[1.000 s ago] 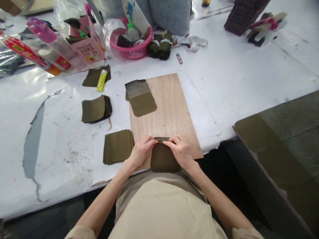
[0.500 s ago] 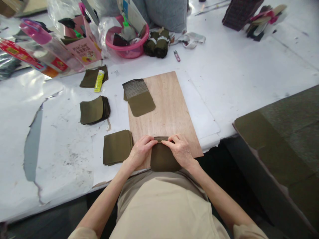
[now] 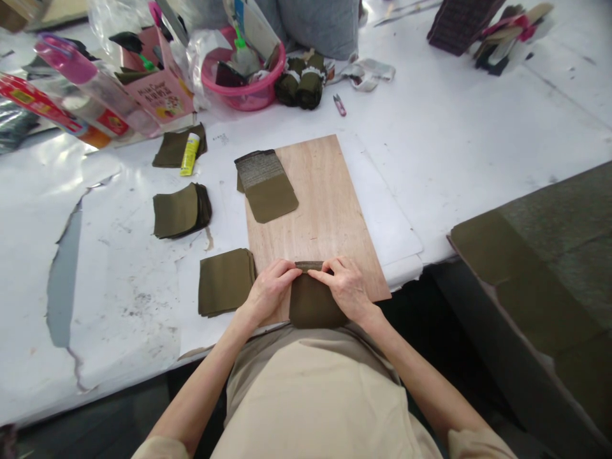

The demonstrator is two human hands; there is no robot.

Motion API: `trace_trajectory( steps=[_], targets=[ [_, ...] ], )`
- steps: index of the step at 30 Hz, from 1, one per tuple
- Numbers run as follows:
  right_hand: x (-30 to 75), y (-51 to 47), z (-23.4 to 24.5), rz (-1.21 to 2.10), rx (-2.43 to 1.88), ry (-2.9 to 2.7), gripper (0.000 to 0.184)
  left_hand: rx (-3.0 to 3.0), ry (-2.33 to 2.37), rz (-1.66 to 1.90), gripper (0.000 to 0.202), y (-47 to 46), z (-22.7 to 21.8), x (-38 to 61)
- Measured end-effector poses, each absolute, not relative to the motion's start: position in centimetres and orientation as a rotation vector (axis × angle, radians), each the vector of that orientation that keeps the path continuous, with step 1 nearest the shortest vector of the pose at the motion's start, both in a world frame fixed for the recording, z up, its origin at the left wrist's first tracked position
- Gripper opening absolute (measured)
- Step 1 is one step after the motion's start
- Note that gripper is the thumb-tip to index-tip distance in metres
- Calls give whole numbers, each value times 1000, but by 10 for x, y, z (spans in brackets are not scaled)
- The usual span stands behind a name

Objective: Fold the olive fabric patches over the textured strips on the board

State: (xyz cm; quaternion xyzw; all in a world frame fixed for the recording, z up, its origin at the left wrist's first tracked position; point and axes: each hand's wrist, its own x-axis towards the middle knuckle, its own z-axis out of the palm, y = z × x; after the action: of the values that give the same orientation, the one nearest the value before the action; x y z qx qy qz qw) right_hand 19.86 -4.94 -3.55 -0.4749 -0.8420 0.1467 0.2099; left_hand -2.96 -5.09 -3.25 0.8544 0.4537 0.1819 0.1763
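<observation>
An olive fabric piece point(image 3: 312, 305) lies at the near end of a wooden board point(image 3: 325, 210), its top edge folded over. My left hand point(image 3: 270, 290) pinches the fold from the left. My right hand point(image 3: 346, 288) pinches it from the right, and the fingertips of both nearly meet. Another olive piece with a grey woven band point(image 3: 266, 185) lies at the board's far left corner. A stack of olive squares point(image 3: 225, 280) sits just left of my left hand.
More olive stacks point(image 3: 180, 210) and a yellow glue stick point(image 3: 190, 154) lie to the left. A pink bowl point(image 3: 248, 80), pink box point(image 3: 160, 86), fabric rolls point(image 3: 301, 83) and small snips point(image 3: 340, 105) crowd the far side. A dark olive box point(image 3: 535, 280) stands at the right.
My right fingertips have crept slightly left along the fold. Otherwise only the camera has shifted a little.
</observation>
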Motion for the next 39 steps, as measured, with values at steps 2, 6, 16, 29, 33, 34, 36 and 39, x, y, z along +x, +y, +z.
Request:
trace_trajectory(
  steps=[2,6,16,29,33,34,36,39],
  targets=[
    [198,-49,-36,409,-1321,-2346,28,2451,1292,506,26,-52,-33,-29],
    [199,-49,-36,406,-1319,-2348,28,2518,1296,500,26,-52,-32,-27],
    [198,-49,-37,394,-1324,-2361,27,2626,1271,431,24,-52,-28,-25],
    [198,-49,-34,354,-1337,-2389,26,2780,1233,375,26,-53,-31,-26],
    [198,-49,-34,324,-1329,-2407,24,2826,1228,365,28,-55,-29,-25],
    [198,-49,-34,324,-1326,-2406,24,2835,1228,358,28,-56,-29,-26],
    [198,-49,-36,325,-1321,-2402,23,2841,1244,341,27,-58,-29,-28],
    [198,-49,-38,327,-1311,-2391,24,2833,1296,317,26,-61,-27,-32]
  ],
)
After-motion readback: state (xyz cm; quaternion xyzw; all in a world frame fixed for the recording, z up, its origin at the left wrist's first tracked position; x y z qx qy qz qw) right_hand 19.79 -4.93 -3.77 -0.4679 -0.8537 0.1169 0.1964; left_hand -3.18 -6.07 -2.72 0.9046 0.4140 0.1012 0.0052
